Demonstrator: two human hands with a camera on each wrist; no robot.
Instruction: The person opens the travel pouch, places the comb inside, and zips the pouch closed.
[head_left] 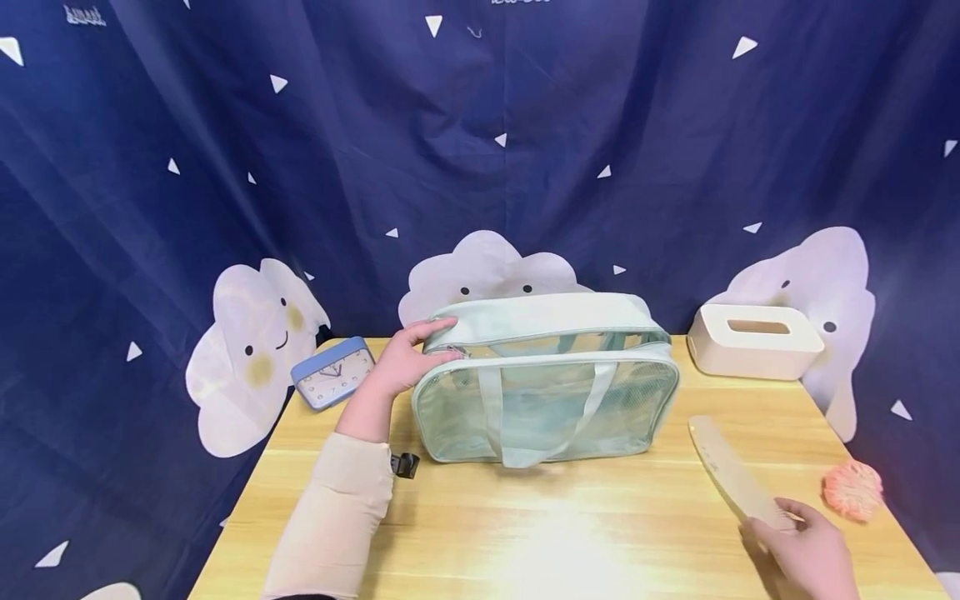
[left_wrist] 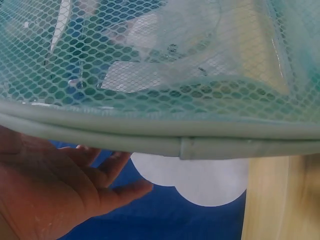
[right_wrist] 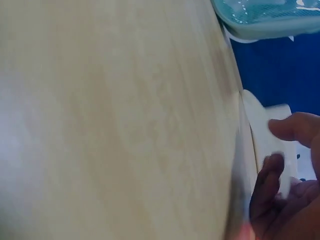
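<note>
A clear bag with pale mint trim [head_left: 555, 408] stands upright, its top zip partly undone. My left hand [head_left: 408, 354] holds its upper left corner, index finger over the top panel and thumb by the zip end. In the left wrist view the other fingers of the left hand [left_wrist: 75, 185] stretch beside the bag's mesh side [left_wrist: 165, 90]. Low on the right, my right hand [head_left: 810, 546] grips one end of a long, flat, cream comb [head_left: 727, 467], whose far end points toward the bag. The right wrist view shows the comb [right_wrist: 267, 135] blurred between thumb and fingers.
A blue-framed clock [head_left: 332, 372] leans at the table's back left. At the back right stands a white tissue box [head_left: 754, 354], with a pink scrunchie [head_left: 852, 490] near the right edge. A dark blue curtain [head_left: 450, 167] hangs behind the wooden table [head_left: 465, 533].
</note>
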